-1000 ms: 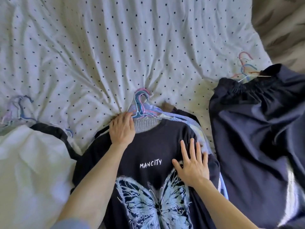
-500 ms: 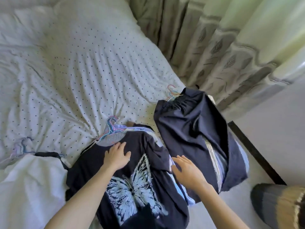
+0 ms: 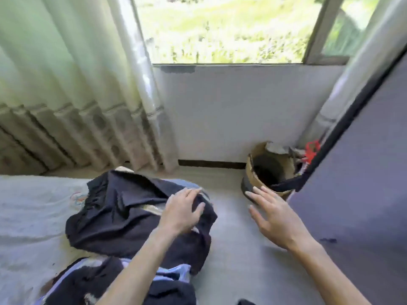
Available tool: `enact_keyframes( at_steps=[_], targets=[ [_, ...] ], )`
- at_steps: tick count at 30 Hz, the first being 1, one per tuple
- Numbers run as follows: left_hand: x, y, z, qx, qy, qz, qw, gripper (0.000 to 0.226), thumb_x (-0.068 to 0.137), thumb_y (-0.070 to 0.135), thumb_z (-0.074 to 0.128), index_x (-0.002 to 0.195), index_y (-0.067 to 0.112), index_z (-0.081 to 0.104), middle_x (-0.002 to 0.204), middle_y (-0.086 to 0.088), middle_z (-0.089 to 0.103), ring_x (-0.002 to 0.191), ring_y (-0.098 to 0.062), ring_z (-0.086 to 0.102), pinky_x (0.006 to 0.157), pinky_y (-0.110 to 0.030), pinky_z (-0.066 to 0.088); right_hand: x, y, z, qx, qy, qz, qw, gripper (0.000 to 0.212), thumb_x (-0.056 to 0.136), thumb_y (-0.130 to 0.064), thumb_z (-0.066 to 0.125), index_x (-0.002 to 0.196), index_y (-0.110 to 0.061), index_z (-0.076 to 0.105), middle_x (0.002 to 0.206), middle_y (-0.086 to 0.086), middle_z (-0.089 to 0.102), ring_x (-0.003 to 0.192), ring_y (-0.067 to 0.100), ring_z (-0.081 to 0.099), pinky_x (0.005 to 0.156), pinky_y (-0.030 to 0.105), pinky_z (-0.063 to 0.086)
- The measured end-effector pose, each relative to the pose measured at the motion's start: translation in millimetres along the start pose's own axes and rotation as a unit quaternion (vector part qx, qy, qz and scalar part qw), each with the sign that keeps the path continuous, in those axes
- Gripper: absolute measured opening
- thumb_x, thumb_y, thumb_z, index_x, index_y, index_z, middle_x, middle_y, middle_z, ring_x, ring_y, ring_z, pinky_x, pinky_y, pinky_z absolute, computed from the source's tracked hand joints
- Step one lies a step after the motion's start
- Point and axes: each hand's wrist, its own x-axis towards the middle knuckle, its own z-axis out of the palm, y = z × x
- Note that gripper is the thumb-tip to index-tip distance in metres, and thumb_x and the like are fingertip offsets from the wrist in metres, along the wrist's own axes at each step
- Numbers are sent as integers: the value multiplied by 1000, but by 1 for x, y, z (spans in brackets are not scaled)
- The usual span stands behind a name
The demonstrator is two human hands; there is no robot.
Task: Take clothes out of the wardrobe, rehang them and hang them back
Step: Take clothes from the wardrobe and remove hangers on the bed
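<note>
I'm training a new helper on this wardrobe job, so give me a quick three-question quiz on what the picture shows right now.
1. True or false: the right hand holds a hanger.
2. The left hand rests on: A the dark garment, B a pillow, C a hanger?
3. Fill in: the woven basket stands on the floor below the ____.
Key: 1 false; 2 A; 3 window.

Pale green pleated curtain (image 3: pixel 66 84) hangs left of a bright window (image 3: pixel 220 29) showing greenery. Below it, a white wall (image 3: pixel 231 117) meets a grey floor (image 3: pixel 237 249). A round woven basket (image 3: pixel 251 172) stands by the wall, something red (image 3: pixel 311 150) just beside it. A white bed (image 3: pixel 28 205) lies at left
</note>
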Motion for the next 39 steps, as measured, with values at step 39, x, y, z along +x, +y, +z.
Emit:
enact_keyframes(
  at_steps=[39],
  targets=[
    [-58, 719, 157, -58, -231, 758, 607, 47, 100, 44, 45, 146, 34, 43, 150, 9, 46, 137, -17, 42, 116, -38, 32, -441, 161, -255, -235, 421, 673, 562, 46, 104, -34, 47, 149, -28, 47, 163, -1, 31, 153, 17, 19, 123, 36, 20]
  ],
)
